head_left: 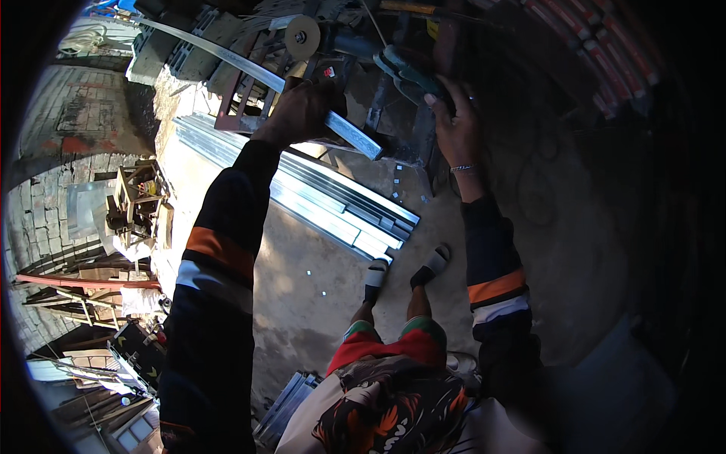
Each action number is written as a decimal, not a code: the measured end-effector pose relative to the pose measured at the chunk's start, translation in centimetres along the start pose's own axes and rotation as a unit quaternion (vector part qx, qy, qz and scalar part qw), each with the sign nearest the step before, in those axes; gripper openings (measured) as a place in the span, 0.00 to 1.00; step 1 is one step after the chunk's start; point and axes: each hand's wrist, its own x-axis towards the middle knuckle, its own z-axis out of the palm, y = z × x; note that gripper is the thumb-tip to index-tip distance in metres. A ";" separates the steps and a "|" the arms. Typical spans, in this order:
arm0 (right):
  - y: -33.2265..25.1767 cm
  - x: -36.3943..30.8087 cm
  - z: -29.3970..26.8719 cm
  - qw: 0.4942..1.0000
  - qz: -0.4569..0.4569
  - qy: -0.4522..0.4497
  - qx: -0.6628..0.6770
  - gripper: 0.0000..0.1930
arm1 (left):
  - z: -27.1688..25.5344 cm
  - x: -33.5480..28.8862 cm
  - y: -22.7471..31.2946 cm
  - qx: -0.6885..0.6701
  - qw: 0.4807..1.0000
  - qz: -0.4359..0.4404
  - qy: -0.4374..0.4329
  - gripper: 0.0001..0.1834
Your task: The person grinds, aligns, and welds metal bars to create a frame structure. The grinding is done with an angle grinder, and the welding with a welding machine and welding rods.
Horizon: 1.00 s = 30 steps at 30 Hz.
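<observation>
My left hand is closed around a long silvery metal bar. The bar runs from the upper left, under my fingers, to a cut end above the dark metal stand. At the upper middle my right hand grips a dark green power tool, its fingers partly in shadow. A pale round disc with a central hub stands just beyond my left hand, beside a dark cylindrical body. Whether that body joins the green tool is too dark to tell.
Several long metal profiles lie on the concrete floor by my feet, with small offcuts scattered near them. Red-and-white lengths are stacked at the upper right. A wooden stand is at the left by a block wall.
</observation>
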 end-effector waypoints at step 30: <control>-15.1 -28.4 -3.5 0.951 0.251 0.085 0.162 0.60 | -0.5 1.4 -1.6 0.089 0.993 0.054 -0.061 0.34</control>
